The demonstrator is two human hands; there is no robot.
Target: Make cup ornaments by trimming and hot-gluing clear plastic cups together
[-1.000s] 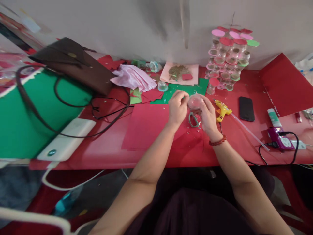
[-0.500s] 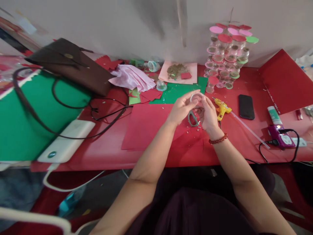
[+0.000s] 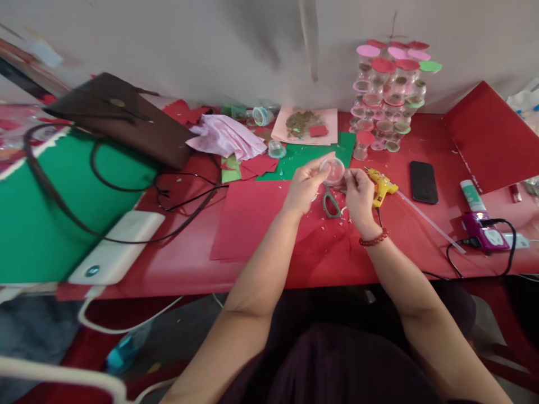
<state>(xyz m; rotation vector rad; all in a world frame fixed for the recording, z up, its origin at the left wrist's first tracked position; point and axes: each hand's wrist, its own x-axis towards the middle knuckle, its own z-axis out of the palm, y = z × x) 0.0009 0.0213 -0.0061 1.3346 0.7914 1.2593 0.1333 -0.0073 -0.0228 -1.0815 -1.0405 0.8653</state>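
My left hand (image 3: 304, 188) grips a small clear round plastic piece (image 3: 332, 171), its circular rim facing up toward me. Just right of that rim, my right hand (image 3: 359, 193) is closed with fingertips pinched; whatever is in them is too small to make out. Below and between the hands lie scissors with grey-green handles (image 3: 331, 205), among tiny scraps on red paper (image 3: 252, 224). A yellow hot glue gun (image 3: 382, 187), a long clear glue stick sticking out of its back, rests right of my right hand.
Stacked clear bottle pieces with coloured discs (image 3: 385, 101) stand at the back. A phone (image 3: 424, 182), a glue stick tube (image 3: 472, 195) and a purple plug adapter (image 3: 486, 233) lie right. Pink cloth (image 3: 229, 136), a brown bag (image 3: 126, 118) and a white power bank (image 3: 115, 247) are left.
My right hand has come away to the right from the plastic piece and pinched its fingers. My left hand keeps the piece, moved slightly left, its round opening now more visible.
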